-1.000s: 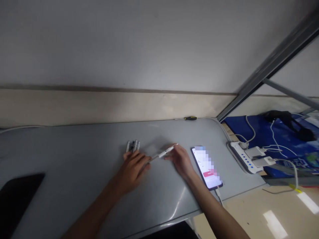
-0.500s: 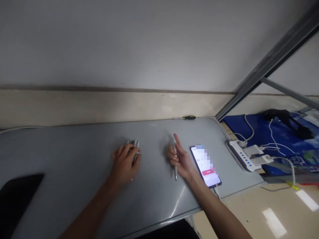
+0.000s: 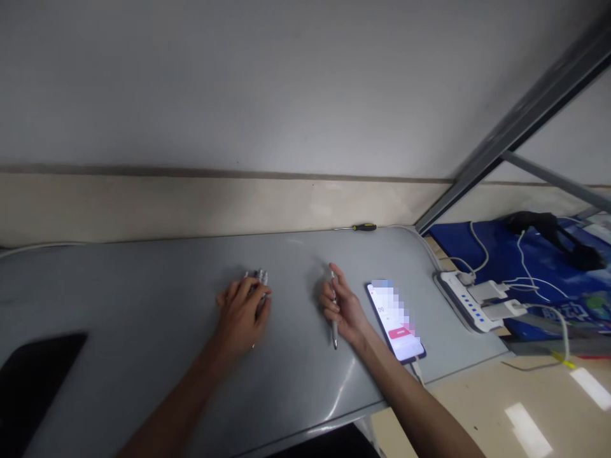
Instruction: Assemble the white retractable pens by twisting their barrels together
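Right hand [image 3: 351,310]: fingers curled round a white-and-grey pen [image 3: 335,332], lower end toward the near edge of the grey table [image 3: 143,286]; one digit extended beside its upper end; pen apart from the left hand and from the lit smartphone [image 3: 387,317]. Left hand [image 3: 240,318]: palm down, fingers bent over a small group of pens [image 3: 262,276], far ends showing beyond the fingers; whether it grips any is hidden.

Change: one second ago the pen spanned both hands at a slant, left fingers at one end; now the right alone holds it, turned to point nearward, while the left covers the group; little differs from half a second ago. Judgement: held pen now separate from the group, each hand with its own share; handling seems briefly paused. Also noted: screwdriver [image 3: 365,227] at the far edge.
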Available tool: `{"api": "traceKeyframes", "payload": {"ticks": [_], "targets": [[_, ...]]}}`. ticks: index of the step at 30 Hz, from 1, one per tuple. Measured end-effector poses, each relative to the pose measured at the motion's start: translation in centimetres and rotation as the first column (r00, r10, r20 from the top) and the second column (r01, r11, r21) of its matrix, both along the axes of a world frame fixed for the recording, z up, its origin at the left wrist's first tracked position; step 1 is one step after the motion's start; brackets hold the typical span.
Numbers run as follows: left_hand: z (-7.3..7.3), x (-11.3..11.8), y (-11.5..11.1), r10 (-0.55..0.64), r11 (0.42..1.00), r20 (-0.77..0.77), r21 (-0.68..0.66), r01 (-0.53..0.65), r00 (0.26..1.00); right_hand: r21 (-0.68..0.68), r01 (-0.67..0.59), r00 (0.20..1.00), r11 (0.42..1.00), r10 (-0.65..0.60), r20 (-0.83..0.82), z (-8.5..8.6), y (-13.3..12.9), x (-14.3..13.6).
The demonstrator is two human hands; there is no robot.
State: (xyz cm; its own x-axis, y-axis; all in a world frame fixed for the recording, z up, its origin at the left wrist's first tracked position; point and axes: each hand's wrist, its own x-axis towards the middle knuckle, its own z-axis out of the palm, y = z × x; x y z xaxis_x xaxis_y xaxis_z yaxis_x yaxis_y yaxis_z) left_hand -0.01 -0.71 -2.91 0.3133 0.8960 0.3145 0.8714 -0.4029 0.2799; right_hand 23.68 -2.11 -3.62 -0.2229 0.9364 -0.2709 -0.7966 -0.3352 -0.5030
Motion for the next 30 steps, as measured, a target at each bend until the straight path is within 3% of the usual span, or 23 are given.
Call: {"api": "traceKeyframes", "payload": {"ticks": [18, 30], "targets": [[-0.27, 0.07, 0.04, -0.044, 0.999, -0.036, -0.001, 0.044, 0.998, -0.021, 0.013, 0.999, 1.000, -0.012, 0.040, 0.20, 0.07, 0.18], [0.08, 0.21, -0.09, -0.040, 0.999, -0.021, 0.034, 0.040, 0.999, 0.016, 0.086, 0.988, 0.996, -0.088, 0.128, 0.01, 0.26, 0.14]]}}
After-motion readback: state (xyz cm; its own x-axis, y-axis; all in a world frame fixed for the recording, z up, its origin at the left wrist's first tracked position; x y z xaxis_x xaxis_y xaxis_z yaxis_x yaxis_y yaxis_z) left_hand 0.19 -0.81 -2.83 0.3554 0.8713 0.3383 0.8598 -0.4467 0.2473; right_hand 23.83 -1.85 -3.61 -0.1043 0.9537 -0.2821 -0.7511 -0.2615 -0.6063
